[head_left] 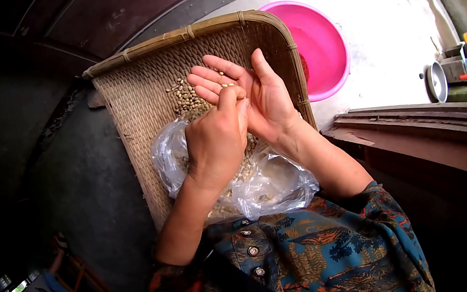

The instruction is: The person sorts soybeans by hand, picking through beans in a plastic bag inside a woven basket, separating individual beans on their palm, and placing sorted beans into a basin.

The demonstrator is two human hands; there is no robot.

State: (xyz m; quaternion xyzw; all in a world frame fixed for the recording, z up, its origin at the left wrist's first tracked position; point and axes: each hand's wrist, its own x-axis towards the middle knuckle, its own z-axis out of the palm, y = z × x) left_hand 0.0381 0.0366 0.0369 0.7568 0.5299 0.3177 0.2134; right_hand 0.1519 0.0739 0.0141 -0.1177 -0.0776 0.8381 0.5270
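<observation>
My right hand (262, 95) is palm up with its fingers stretched out and apart, above a woven bamboo tray (126, 123). A few pale beans (224, 85) show at its fingers. Over that palm, my left hand (217, 139) is closed, its thumb and forefinger pressed together; whatever it pinches is hidden. Beneath both hands, a clear plastic bag (279, 184) with beans inside lies in the tray, close to my body. Loose greenish-brown beans (185, 100) are spread on the weave beyond the bag, partly covered by my hands.
A pink basin (325, 49) stands behind the tray's right edge. Farther right are a metal bowl (436, 82) and a wooden door sill (427, 133). Dark door panels (120, 8) rise behind the tray. At the lower left is a wooden frame (93, 284), dimly lit.
</observation>
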